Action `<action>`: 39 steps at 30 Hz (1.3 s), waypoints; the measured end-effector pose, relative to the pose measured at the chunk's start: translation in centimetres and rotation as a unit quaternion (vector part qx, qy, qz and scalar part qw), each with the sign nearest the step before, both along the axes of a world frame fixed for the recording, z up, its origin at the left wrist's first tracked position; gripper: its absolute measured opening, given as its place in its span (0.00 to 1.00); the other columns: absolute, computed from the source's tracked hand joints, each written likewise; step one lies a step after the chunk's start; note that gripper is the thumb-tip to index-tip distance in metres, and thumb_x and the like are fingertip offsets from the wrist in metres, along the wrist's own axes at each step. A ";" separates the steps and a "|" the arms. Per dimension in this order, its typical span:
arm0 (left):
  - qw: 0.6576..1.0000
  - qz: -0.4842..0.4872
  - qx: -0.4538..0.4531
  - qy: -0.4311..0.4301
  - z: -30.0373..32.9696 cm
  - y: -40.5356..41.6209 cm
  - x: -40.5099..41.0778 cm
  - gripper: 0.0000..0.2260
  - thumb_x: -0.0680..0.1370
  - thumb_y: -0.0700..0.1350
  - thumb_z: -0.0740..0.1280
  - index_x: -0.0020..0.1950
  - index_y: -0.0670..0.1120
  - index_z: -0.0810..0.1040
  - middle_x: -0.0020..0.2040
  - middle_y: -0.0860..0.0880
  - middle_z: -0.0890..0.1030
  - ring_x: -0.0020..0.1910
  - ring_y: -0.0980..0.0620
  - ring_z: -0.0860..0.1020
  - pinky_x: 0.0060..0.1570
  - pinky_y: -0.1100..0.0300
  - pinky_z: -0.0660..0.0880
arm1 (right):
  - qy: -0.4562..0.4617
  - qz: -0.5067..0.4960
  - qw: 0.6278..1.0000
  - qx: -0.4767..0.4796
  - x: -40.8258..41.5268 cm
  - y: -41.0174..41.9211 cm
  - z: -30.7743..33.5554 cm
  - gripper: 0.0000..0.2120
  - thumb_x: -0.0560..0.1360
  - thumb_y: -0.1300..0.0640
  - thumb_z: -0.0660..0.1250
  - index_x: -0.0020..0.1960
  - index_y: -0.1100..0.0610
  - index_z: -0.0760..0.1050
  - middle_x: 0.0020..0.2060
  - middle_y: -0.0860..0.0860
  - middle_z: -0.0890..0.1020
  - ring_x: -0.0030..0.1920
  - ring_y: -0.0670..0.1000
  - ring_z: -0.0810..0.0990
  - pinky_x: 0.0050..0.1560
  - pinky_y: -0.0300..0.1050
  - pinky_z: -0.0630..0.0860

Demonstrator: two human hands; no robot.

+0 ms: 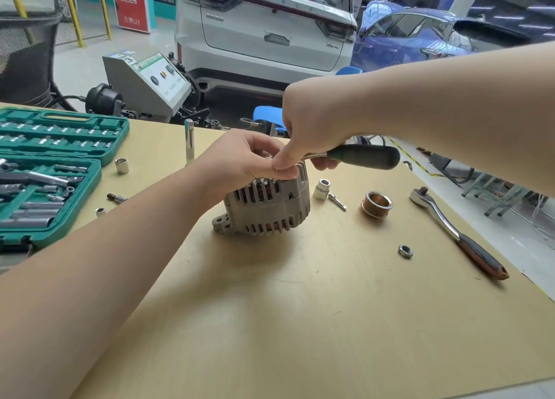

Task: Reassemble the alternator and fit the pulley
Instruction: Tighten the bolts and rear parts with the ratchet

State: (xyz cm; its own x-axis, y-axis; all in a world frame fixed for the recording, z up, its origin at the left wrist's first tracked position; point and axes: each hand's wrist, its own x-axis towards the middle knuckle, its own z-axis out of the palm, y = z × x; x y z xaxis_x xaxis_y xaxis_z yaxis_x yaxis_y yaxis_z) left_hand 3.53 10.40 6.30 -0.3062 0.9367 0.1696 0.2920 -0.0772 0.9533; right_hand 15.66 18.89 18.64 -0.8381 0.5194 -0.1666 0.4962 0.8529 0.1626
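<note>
Left hand (240, 158) grips alternator (267, 209) top; right hand (312, 128) holds ratchet (360, 156) above it; pulley (377, 204) right of alternator.

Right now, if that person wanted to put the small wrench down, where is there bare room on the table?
The widest bare patch is the near tabletop, in front of the alternator and short of the hex nut. It is crowded right of the alternator, around the pulley and large ratchet, and left by the socket set case.

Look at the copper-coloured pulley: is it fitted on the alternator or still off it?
Off. The pulley lies on the table, to the right of the alternator and apart from it.
</note>
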 end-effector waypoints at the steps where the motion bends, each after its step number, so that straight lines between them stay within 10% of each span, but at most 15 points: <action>1: 1.000 -0.001 0.001 0.005 0.0 0.0 0.0 0.06 0.70 0.49 0.84 0.45 0.55 0.91 0.47 0.58 0.88 0.49 0.51 0.84 0.49 0.49 0.77 | -0.008 0.016 1.000 0.016 -0.1 0.0 0.1 0.20 0.73 0.39 0.76 0.38 0.55 0.80 0.25 0.46 0.83 0.24 0.43 0.82 0.39 0.44 0.79; 8: 1.000 -0.010 -0.001 0.008 0.2 -0.2 -0.1 0.04 0.73 0.46 0.83 0.44 0.54 0.91 0.51 0.59 0.89 0.52 0.52 0.85 0.54 0.49 0.78 | -0.012 0.085 0.996 -0.029 0.8 1.1 1.0 0.10 0.71 0.42 0.79 0.46 0.45 0.83 0.38 0.40 0.87 0.42 0.46 0.86 0.43 0.46 0.81; 18: 1.000 0.014 -0.012 0.017 0.1 0.2 0.1 0.05 0.71 0.49 0.84 0.40 0.53 0.90 0.46 0.60 0.88 0.44 0.53 0.82 0.43 0.55 0.72 | -0.041 0.032 0.998 0.029 -0.1 0.0 0.3 0.18 0.73 0.39 0.76 0.39 0.54 0.81 0.26 0.45 0.84 0.27 0.42 0.83 0.40 0.45 0.78; 24: 1.000 0.003 0.001 0.031 0.1 0.0 0.2 0.07 0.71 0.50 0.84 0.46 0.54 0.91 0.49 0.48 0.88 0.51 0.39 0.81 0.50 0.51 0.76 | -0.037 0.082 0.996 -0.022 0.7 1.1 1.2 0.10 0.71 0.42 0.79 0.43 0.47 0.83 0.33 0.38 0.85 0.36 0.42 0.84 0.38 0.41 0.72; 29: 0.999 0.028 -0.012 0.019 0.1 0.0 0.2 0.09 0.69 0.54 0.84 0.47 0.57 0.90 0.39 0.51 0.86 0.36 0.59 0.80 0.38 0.57 0.71 | -0.016 0.003 1.000 0.003 -0.3 0.6 -0.2 0.22 0.71 0.36 0.77 0.39 0.55 0.80 0.23 0.47 0.82 0.32 0.52 0.87 0.36 0.45 0.78; 34: 1.000 0.013 0.007 0.026 0.1 0.0 0.3 0.09 0.69 0.53 0.85 0.45 0.52 0.91 0.50 0.49 0.88 0.51 0.35 0.81 0.51 0.42 0.79 | -0.022 0.041 0.999 0.026 0.0 0.2 0.4 0.18 0.70 0.38 0.78 0.38 0.53 0.81 0.26 0.45 0.84 0.31 0.48 0.84 0.36 0.43 0.78; 39: 1.000 -0.001 0.003 0.018 0.1 -0.1 0.2 0.13 0.66 0.57 0.84 0.47 0.54 0.91 0.55 0.42 0.87 0.49 0.45 0.81 0.50 0.49 0.75 | -0.014 0.080 0.997 -0.016 1.1 1.0 0.8 0.10 0.71 0.41 0.79 0.44 0.46 0.84 0.34 0.41 0.85 0.37 0.44 0.84 0.38 0.41 0.74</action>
